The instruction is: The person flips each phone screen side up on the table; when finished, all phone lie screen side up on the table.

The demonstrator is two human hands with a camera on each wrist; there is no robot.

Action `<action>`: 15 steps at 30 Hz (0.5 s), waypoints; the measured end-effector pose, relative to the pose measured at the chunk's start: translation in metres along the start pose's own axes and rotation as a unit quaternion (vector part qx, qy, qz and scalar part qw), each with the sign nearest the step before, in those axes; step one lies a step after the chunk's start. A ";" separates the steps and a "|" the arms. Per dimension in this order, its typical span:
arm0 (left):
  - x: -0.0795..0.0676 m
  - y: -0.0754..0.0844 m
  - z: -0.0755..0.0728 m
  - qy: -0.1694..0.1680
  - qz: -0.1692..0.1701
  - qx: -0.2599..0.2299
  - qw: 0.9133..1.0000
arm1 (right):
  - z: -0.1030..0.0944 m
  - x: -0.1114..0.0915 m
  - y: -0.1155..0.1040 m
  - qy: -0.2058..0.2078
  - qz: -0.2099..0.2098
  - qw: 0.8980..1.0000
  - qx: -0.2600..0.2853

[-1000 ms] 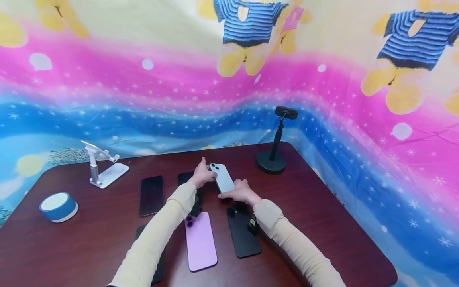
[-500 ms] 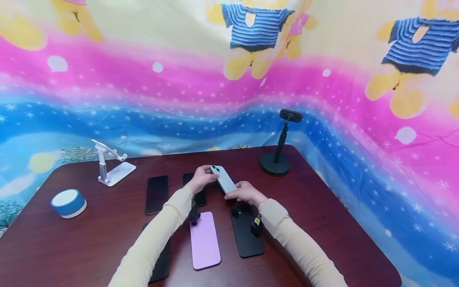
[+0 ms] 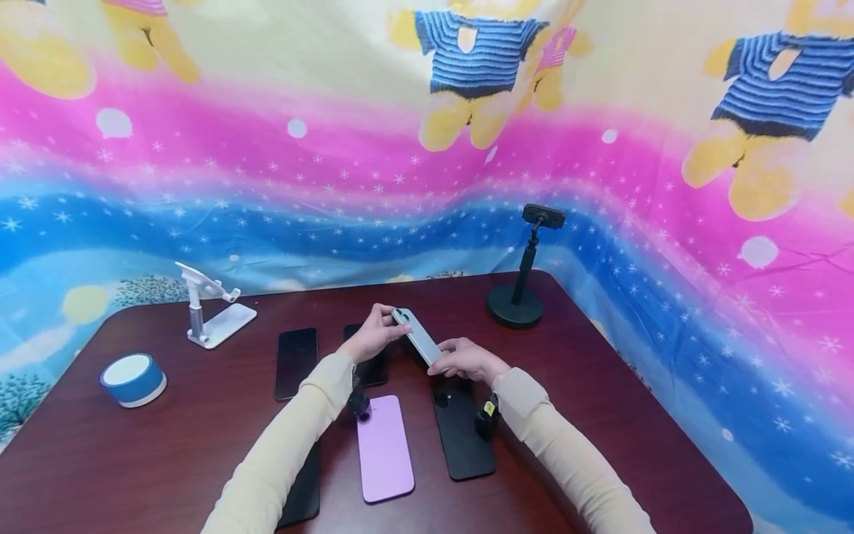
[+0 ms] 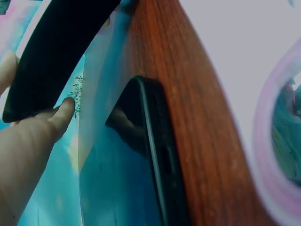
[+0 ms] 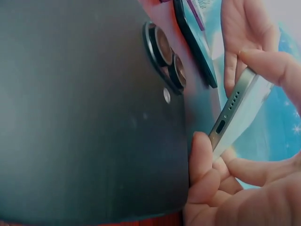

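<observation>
"What sits nearest, edge-wise?"

"A dark phone [image 3: 303,493], partly covered by the left sleeve [image 3: 267,445]. Right of it the lilac phone [image 3: 387,452] lies flat, and past a narrow strip of wood comes a black phone [image 3: 465,437], its camera end pointing away."

"Any room at the sides?"

"On the right, a broad stretch of tabletop [image 3: 614,400] runs out to the right edge, with the right sleeve [image 3: 574,460] passing over part of it. On the left, the blue-and-white roll [image 3: 136,382] stands near the left edge, well apart from the phones."

"And the next row?"

"A glossy dark phone [image 3: 296,363], with a gap of wood before its neighbour [image 3: 375,368], which the left arm partly hides."

"How is the grip?"

"Both hands hold one thing — the pale phone [image 3: 419,337]. The left hand [image 3: 371,337] pinches its camera end, the right hand [image 3: 472,361] the end with the port slot. It is tilted and raised off the wood, pale back towards the head camera, in the space beyond the black phone."

"Farther out?"

"A white stand [image 3: 227,325] at back left and a black stand [image 3: 525,267] at back right, its round base near the far corner. Between them runs the rear edge — patterned cloth [image 3: 333,148] rises just behind it."
</observation>
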State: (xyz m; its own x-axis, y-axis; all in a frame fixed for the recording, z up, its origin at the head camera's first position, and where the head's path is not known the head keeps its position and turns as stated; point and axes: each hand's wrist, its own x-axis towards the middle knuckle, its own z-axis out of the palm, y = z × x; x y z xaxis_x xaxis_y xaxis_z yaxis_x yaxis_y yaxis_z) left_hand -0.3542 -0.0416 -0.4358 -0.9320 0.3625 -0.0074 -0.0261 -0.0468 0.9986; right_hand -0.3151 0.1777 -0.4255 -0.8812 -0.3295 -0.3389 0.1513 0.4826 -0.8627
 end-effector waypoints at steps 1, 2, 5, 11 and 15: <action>0.000 0.000 -0.001 -0.007 0.000 -0.004 1.000 | 0.000 0.000 0.000 -0.004 -0.001 1.000 0.002; 0.000 0.000 -0.001 -0.013 0.000 -0.005 1.000 | -0.001 0.000 0.000 -0.008 -0.002 1.000 0.005; 0.000 -0.002 -0.002 -0.021 0.002 -0.003 1.000 | -0.002 0.001 0.001 -0.018 -0.004 1.000 0.017; -0.001 -0.007 0.000 -0.027 -0.001 -0.026 0.999 | -0.005 0.001 0.003 -0.055 -0.023 0.998 0.029; -0.001 -0.007 0.002 -0.034 0.017 -0.045 0.998 | -0.007 0.000 0.003 -0.069 -0.030 0.997 0.036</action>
State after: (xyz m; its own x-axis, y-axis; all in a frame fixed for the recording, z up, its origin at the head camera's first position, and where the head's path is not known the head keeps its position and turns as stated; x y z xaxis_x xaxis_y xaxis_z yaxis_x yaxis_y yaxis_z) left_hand -0.3522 -0.0400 -0.4431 -0.9063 0.4213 0.0336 -0.0298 -0.1428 0.9893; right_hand -0.3177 0.1847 -0.4253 -0.8203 -0.4672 -0.3299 0.1358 0.4012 -0.9059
